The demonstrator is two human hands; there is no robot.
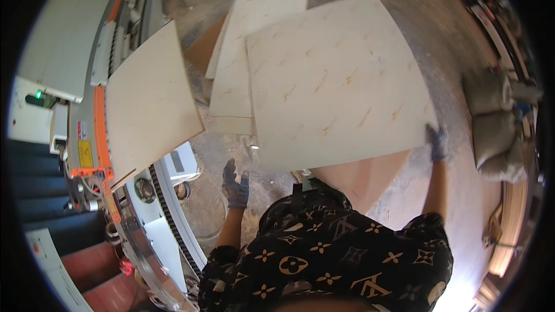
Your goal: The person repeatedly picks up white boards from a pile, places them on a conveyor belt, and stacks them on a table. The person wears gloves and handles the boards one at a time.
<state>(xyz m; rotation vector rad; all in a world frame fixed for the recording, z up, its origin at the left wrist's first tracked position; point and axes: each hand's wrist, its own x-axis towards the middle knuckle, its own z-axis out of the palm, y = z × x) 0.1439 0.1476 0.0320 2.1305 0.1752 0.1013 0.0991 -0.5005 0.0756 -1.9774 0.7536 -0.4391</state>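
Observation:
A large pale board (341, 86) with brownish streaks lies tilted before me, overlapping other boards. Its right edge is in my right hand (438, 143), which wears a dark grey glove and has its fingers closed at the near right corner. My left hand (236, 186), gloved the same way, is off to the left of the board's near corner, fingers apart and nothing in it. Beyond and partly under the held board are more pale boards (269, 8). Below its near edge a plain brown board (367, 176) shows, the rest of it hidden.
On my left runs a long machine with an orange rail (100, 121); another pale board (153, 104) rests on it. Stuffed sacks (491, 133) stand at the right, with a stack of thin sheets (511, 228) nearer me. The concrete floor (202, 211) is dusty.

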